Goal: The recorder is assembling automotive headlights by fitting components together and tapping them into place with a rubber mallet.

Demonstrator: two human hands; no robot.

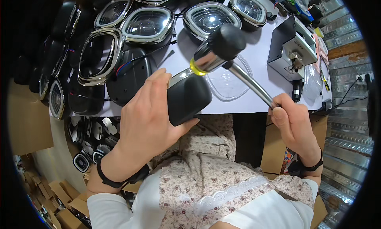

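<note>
My left hand (143, 108) is wrapped around a black lamp housing (189, 97) with a bright chrome edge along its top, tilted on its side at the table's front edge. In my right hand (293, 120) is the thin metal handle of a mallet (227, 42). The mallet has a black head end and a yellow face. That yellow face is right at the housing's chrome edge; whether it touches cannot be made out. Behind the housing, a clear plastic lens cover (230, 88) lies on the white table (260, 100).
Finished-looking lamps (147, 24) with chrome rims crowd the back. A chrome ring (99, 56) leans on black housings (131, 80) with loose wires at left. At right stand a grey metal box (287, 48) and a screwdriver (325, 81). Cardboard boxes (29, 120) flank the table.
</note>
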